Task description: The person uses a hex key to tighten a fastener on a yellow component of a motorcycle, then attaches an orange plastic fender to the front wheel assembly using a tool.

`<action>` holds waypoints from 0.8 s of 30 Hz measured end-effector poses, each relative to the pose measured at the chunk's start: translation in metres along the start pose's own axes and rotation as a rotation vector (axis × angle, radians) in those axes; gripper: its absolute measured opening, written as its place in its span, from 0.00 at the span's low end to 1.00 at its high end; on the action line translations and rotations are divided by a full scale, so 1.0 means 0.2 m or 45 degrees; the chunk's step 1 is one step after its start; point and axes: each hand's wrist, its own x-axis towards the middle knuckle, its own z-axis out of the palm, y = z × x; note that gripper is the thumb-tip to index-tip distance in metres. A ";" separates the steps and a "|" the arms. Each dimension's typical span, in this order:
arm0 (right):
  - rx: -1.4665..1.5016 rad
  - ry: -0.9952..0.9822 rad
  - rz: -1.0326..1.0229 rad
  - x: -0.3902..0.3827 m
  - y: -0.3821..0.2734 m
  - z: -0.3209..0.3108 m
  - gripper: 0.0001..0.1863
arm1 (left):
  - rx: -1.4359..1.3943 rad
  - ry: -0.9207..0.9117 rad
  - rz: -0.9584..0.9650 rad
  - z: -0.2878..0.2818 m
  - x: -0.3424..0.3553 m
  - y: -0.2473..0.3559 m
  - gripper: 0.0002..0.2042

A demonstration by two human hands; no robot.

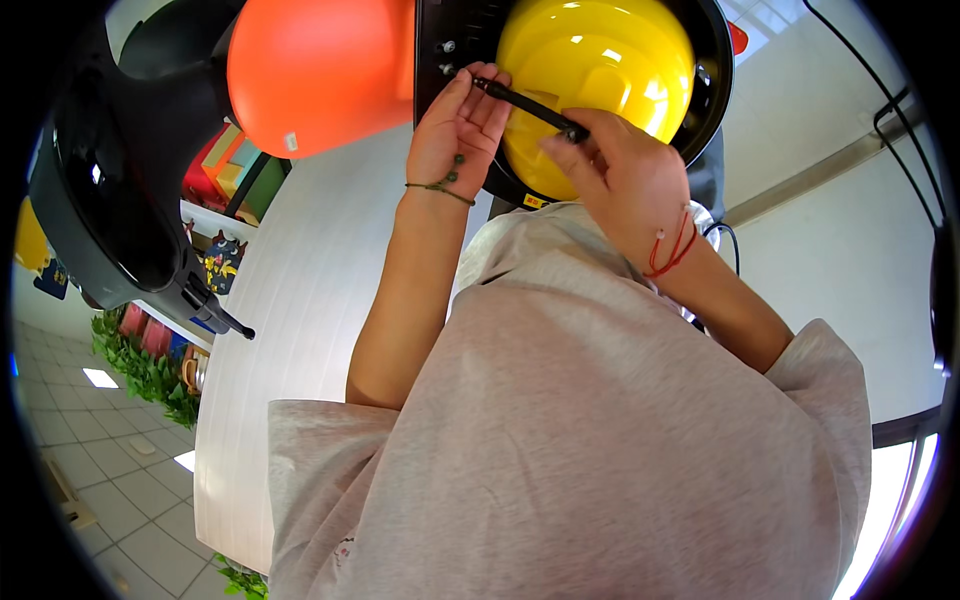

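Observation:
A slim black rod [532, 107] spans the gap between my two hands, slanting down to the right. My left hand [462, 128] is turned palm up, its thumb and fingertips pinching the narrow end. The thumb and fingers of my right hand [632, 178] close round the thicker end, which has a small shiny tip. Behind and below the rod is a smooth yellow dome [600, 50], like a hard hat, resting in a black case [712, 70]. Small silvery pieces [447, 47] show on the case beside my left fingertips.
An orange rounded shell [320, 75] lies left of the case. A pale table [290, 330] runs along my left. A dark glossy device [110, 190] with a thin stub stands farther left, by books [225, 165] and green leaves [145, 365]. Black cables [880, 75] hang at right.

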 end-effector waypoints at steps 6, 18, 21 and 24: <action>1.360 -0.521 0.871 0.09 -0.01 -0.05 0.24 | -0.023 -0.045 -0.045 0.00 -0.04 0.05 0.12; 1.242 -0.617 0.990 0.06 0.03 0.02 0.21 | 0.004 -0.072 -0.009 0.03 -0.04 0.02 0.12; 1.209 -0.406 0.688 0.01 -0.03 0.05 0.22 | 0.017 -0.105 -0.018 0.01 -0.05 0.04 0.12; 0.151 0.083 -0.116 -0.04 -0.04 0.04 0.21 | -0.121 -0.118 0.000 0.01 -0.02 0.01 0.10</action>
